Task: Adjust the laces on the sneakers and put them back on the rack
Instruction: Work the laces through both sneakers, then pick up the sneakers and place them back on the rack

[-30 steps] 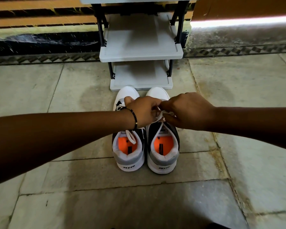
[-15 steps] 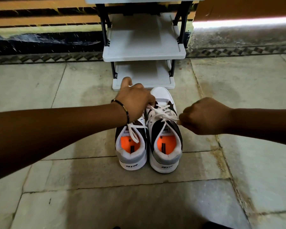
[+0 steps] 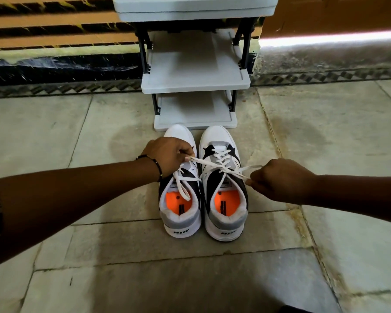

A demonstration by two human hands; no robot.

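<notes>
Two white, grey and black sneakers with orange insoles stand side by side on the floor, toes toward the rack: the left sneaker (image 3: 181, 206) and the right sneaker (image 3: 224, 195). The right sneaker's white lace (image 3: 221, 167) is stretched out to both sides. My left hand (image 3: 169, 154) pinches one end above the left sneaker's toe. My right hand (image 3: 278, 179) pinches the other end beside the right sneaker. A loose lace loop of the left sneaker hangs into its opening.
A grey shoe rack (image 3: 195, 83) with black posts stands right behind the sneakers, its shelves bare. A stone tile floor (image 3: 190, 279) surrounds the shoes. A wall with a dark base runs behind the rack.
My hands, together over the right sneaker a second ago, have pulled apart sideways, drawing the lace ends out taut. The view has shifted slightly closer.
</notes>
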